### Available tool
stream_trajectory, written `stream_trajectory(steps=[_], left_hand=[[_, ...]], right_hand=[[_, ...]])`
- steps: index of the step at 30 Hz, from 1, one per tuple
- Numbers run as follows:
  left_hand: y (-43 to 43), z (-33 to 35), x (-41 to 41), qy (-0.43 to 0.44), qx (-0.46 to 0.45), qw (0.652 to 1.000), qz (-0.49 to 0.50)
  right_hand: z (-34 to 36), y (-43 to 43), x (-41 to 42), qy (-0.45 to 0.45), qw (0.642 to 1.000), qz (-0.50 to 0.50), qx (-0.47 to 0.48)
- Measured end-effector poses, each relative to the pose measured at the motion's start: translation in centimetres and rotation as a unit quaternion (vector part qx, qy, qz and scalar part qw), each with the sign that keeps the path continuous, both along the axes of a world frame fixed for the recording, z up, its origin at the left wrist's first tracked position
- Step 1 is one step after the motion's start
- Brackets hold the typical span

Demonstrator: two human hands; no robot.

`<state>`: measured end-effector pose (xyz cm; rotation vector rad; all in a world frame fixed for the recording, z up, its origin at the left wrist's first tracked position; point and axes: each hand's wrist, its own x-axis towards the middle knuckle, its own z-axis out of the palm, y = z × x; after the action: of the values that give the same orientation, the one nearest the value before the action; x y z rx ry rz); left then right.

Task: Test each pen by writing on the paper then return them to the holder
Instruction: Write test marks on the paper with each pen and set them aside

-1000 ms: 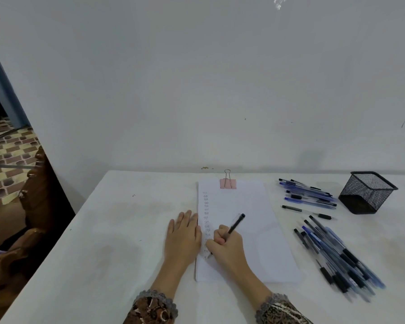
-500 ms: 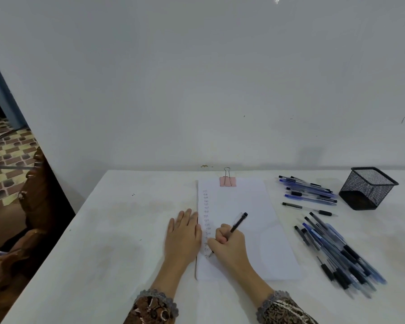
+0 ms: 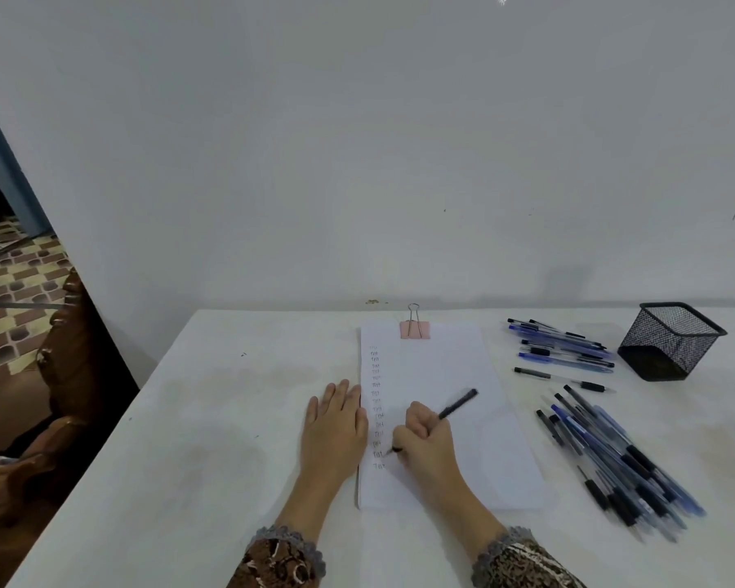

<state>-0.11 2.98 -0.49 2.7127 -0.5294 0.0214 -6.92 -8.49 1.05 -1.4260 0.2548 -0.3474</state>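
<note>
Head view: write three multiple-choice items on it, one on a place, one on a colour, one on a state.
1. Where does the black wire-mesh pen holder stand?
A. At the far right of the white table
B. At the table's left edge
C. On the floor

2. What colour is the metal binder clip at the top of the white paper sheet?
A. Green
B. Pink
C. Yellow

3. What is the right hand doing?
A. Lying flat on the table
B. Gripping a black pen, tip at the sheet
C. Reaching into the holder

Answers: 1 A, it stands beyond the loose pens at the right; 2 B, its body is pink under wire handles; 3 B, the fingers curl round the pen beside the written column.
</note>
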Motion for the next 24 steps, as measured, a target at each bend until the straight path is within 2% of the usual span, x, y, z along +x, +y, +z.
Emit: stream_trajectory(steps=[1,3,6,18,21,24], left_hand=[[0.0,-0.1,0.0,-0.003,0.0,1.0,0.0],[-0.1,-0.1,0.0,-0.007,0.003,1.0,0.001],[-0.1,0.0,0.0,-0.006,0.004,1.0,0.001],[-0.1,0.0,0.0,-0.01,0.007,1.0,-0.001],[-0.1,-0.2,0.1,-0.005,0.003,1.0,0.0],[-0.2,-0.4,0.0,-0.01,-0.008,1.0,0.001]], right_hand=[[0.2,-0.5,0.1,0.004,0.996,0.003,0.093],[0.7,-1.5,0.3,0.012,0.965,0.003,0.261],[1.2,-2.1,0.6,0.01,0.931,-0.019,0.364],[1.4,-3.4,0.3,-0.056,0.909,-0.109,0.399],[1.9,-5.9,-0.5,-0.079,0.918,-0.143,0.362],[2.7,-8.4,-1.6,-0.073,0.944,-0.187,0.26]])
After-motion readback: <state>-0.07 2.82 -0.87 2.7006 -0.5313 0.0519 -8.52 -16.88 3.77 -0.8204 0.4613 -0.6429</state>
